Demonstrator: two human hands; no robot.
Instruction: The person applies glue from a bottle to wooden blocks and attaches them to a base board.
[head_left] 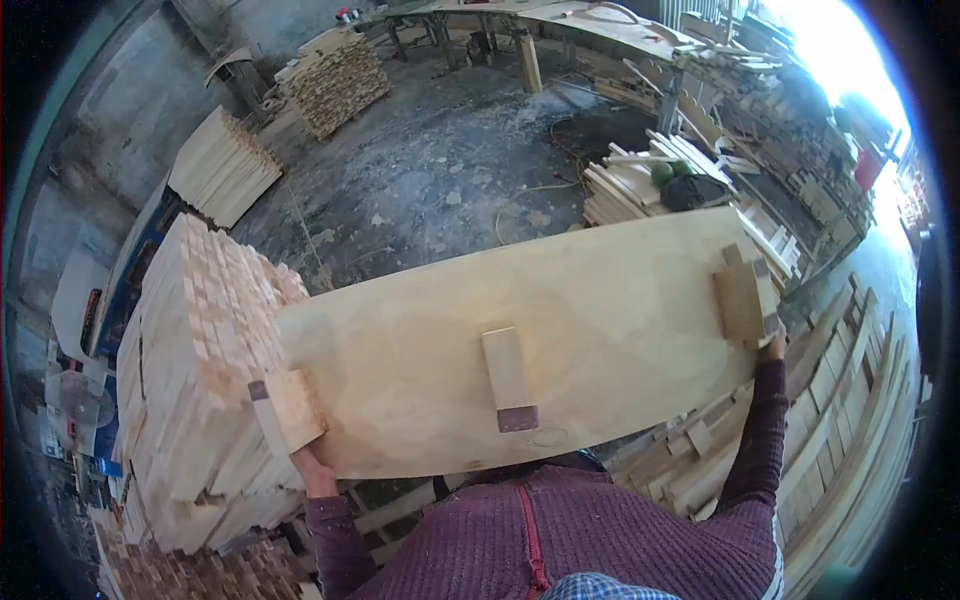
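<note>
A broad, pale wooden panel (420, 370) spans the view in front of my body, tilted up toward the right. Three wood blocks stand on its face: a left block (297, 410), a middle block (506, 365) and a right block (745, 300), each with a dark purplish end. My left hand (316, 474) grips the panel's lower left corner just below the left block. At the lower right end, my right hand (775, 345) holds the panel beside the right block. Most fingers of both hands are hidden behind the wood.
A tall stack of boards (200, 400) stands close on the left, with more stacked wood (335, 82) farther back. Loose planks (850, 390) lie at the right. Beyond the panel, a pile of wood strips (630, 185) rests on the concrete floor (440, 170). A long workbench (560, 14) stands at the back.
</note>
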